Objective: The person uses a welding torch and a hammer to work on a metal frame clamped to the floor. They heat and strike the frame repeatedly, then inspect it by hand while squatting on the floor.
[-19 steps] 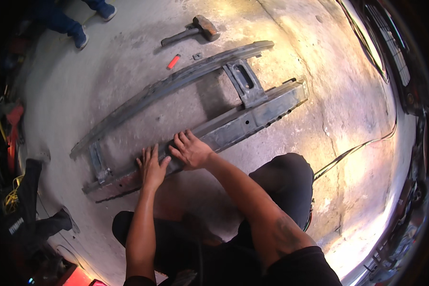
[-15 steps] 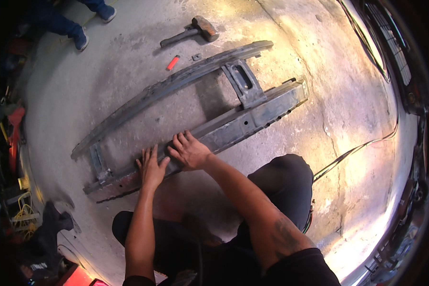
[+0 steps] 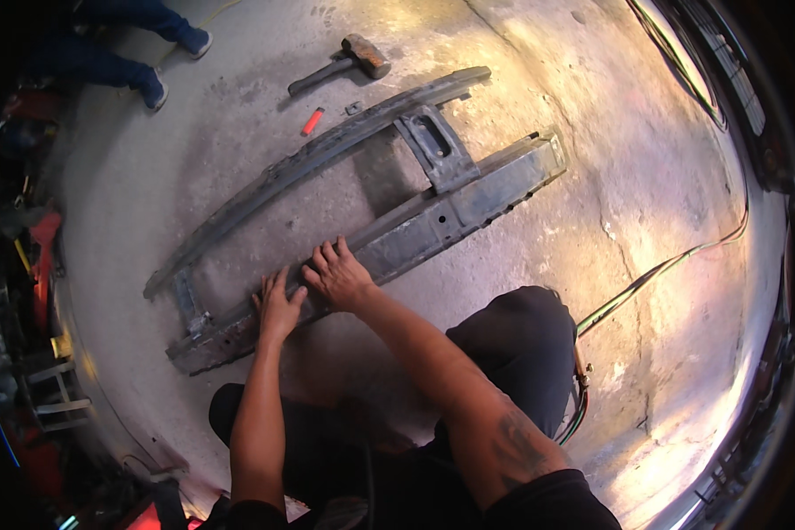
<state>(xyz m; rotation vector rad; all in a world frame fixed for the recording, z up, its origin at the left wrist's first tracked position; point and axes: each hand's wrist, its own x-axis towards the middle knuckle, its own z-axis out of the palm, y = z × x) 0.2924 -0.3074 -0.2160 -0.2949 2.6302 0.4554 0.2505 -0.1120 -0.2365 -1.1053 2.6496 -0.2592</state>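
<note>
A dark metal car bumper frame [image 3: 406, 240] lies on the concrete floor. Its thick near beam joins a thinner curved bar [image 3: 327, 141] through a slotted bracket [image 3: 437, 146] on the right and a smaller bracket [image 3: 188, 300] on the left. My left hand [image 3: 279, 307] rests on the near beam, left of its middle, fingers spread along the top. Just right of it, my right hand [image 3: 337, 276] lies on the same beam with its fingers stretched over the far edge. Neither hand grips anything; both press down on the metal from above.
Beyond the frame lie a sledgehammer [image 3: 362, 60], a small red stick-like piece [image 3: 313, 122] and a small metal plate [image 3: 354, 108]. A person's legs [image 3: 132, 71] stand at the far left. Hoses [image 3: 645, 278] cross the floor at right; clutter lines the left side.
My view has shifted slightly, so the frame and floor items sit a little differently in the picture. Both hands stay in place on the beam.
</note>
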